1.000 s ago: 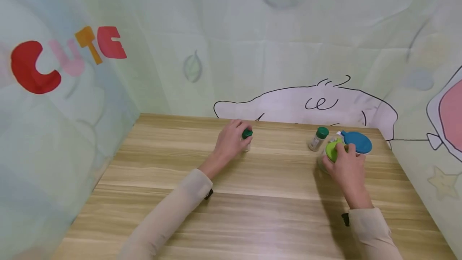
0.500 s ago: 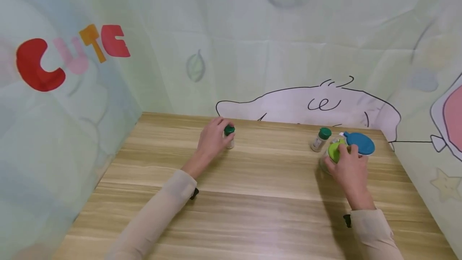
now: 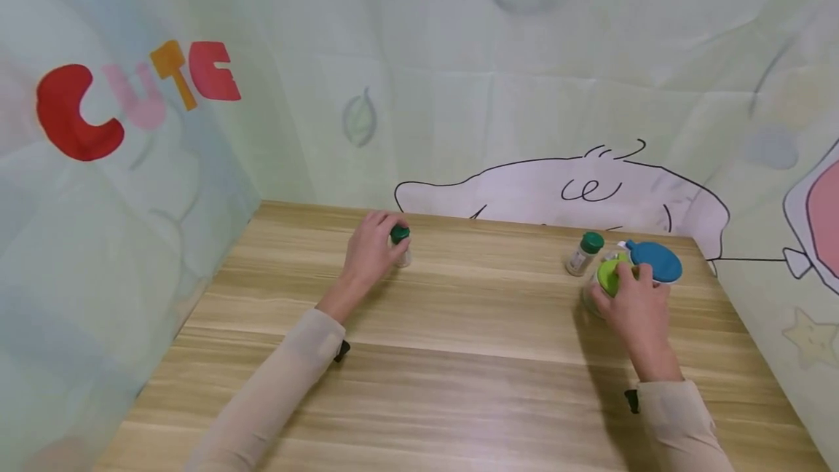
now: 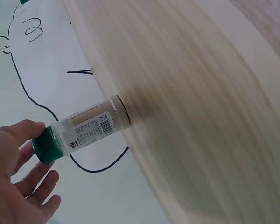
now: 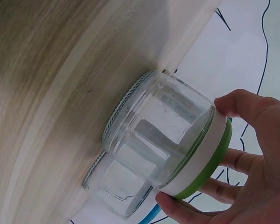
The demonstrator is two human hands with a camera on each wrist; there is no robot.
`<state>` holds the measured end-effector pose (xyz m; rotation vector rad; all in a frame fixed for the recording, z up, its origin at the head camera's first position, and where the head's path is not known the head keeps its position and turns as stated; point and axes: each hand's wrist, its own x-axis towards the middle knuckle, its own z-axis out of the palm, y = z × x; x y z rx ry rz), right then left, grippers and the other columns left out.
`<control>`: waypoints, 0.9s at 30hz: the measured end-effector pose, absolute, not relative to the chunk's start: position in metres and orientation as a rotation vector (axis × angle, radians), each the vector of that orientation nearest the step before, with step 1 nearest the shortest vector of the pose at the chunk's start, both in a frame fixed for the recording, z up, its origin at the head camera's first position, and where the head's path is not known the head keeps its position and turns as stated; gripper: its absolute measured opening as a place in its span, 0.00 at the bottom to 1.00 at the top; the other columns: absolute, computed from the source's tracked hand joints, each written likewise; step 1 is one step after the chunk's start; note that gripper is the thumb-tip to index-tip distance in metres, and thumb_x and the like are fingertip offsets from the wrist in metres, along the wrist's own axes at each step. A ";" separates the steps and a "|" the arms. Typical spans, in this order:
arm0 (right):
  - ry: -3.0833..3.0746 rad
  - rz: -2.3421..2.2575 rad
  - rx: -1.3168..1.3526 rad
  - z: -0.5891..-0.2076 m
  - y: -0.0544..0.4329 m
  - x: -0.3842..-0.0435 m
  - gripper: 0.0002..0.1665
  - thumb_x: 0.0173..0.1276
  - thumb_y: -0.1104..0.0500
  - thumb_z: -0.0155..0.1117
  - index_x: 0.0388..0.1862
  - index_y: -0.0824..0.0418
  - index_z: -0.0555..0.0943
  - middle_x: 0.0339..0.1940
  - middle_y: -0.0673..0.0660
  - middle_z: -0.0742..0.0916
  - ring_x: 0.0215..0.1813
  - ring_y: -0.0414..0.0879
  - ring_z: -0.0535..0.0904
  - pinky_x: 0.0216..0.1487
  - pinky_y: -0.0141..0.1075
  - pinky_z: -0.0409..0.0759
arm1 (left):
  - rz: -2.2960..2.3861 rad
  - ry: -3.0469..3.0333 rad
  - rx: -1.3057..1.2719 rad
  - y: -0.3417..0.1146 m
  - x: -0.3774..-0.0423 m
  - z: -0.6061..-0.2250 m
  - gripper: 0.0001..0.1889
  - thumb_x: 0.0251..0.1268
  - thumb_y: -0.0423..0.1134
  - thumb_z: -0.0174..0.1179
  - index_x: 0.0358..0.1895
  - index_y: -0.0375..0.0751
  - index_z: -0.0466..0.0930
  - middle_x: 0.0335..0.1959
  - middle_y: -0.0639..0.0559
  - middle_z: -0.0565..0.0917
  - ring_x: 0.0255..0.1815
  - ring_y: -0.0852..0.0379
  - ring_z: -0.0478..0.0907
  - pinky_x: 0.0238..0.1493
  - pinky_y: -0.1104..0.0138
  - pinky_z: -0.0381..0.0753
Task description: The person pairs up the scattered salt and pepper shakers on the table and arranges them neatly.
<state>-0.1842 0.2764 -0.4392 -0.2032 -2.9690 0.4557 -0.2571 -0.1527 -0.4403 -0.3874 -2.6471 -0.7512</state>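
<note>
In the head view my left hand [image 3: 367, 250] is at the back of the table, left of centre. It pinches the green cap of a small clear spice bottle [image 4: 86, 128], whose base meets the tabletop in the left wrist view. My right hand [image 3: 637, 312], toward the back right, grips the white-and-green lid of a glass jar [image 5: 154, 126] from above. That jar stands upright and looks see-through, with nothing plain inside. Behind it is a second glass jar with a blue lid [image 3: 658, 262]. Another green-capped spice bottle [image 3: 583, 255] stands just left of the jars.
The wooden tabletop [image 3: 459, 355] ends at a printed cloth backdrop [image 3: 295, 93] behind and at both sides. The blue-lidded jar's glass [image 5: 121, 184] stands close beside the held jar in the right wrist view.
My left hand has moved left along the back of the table with the spice bottle. The right hand stays on the green lid, and the head view has shifted slightly.
</note>
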 end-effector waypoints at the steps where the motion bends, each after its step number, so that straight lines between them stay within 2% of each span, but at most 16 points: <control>1: -2.973 0.455 -0.209 -0.440 0.277 -0.184 0.37 0.76 0.47 0.64 0.68 0.74 0.69 0.67 0.84 0.66 0.57 0.84 0.67 0.44 0.67 0.76 | -0.753 -2.650 -0.385 -0.153 -0.257 -0.440 0.12 0.69 0.37 0.73 0.51 0.41 0.86 0.57 0.43 0.86 0.62 0.43 0.78 0.63 0.50 0.81; 13: -2.970 0.456 -0.204 -0.439 0.278 -0.185 0.38 0.76 0.47 0.64 0.68 0.75 0.69 0.67 0.84 0.66 0.57 0.85 0.67 0.43 0.67 0.77 | -0.767 -2.662 -0.345 -0.154 -0.259 -0.442 0.12 0.69 0.37 0.72 0.52 0.40 0.85 0.57 0.43 0.88 0.62 0.43 0.77 0.68 0.50 0.76; 21: -2.956 0.508 -0.198 -0.438 0.280 -0.182 0.36 0.75 0.48 0.66 0.67 0.75 0.70 0.67 0.84 0.66 0.59 0.85 0.66 0.44 0.67 0.76 | -0.803 -2.631 -0.323 -0.155 -0.258 -0.445 0.13 0.67 0.38 0.75 0.50 0.41 0.83 0.51 0.46 0.89 0.54 0.44 0.78 0.61 0.51 0.77; 27: -2.953 0.517 -0.202 -0.437 0.282 -0.182 0.37 0.74 0.48 0.68 0.66 0.75 0.70 0.65 0.84 0.66 0.56 0.85 0.67 0.43 0.66 0.76 | -0.811 -2.619 -0.311 -0.154 -0.257 -0.445 0.12 0.67 0.38 0.75 0.47 0.42 0.83 0.49 0.47 0.89 0.52 0.44 0.77 0.60 0.51 0.76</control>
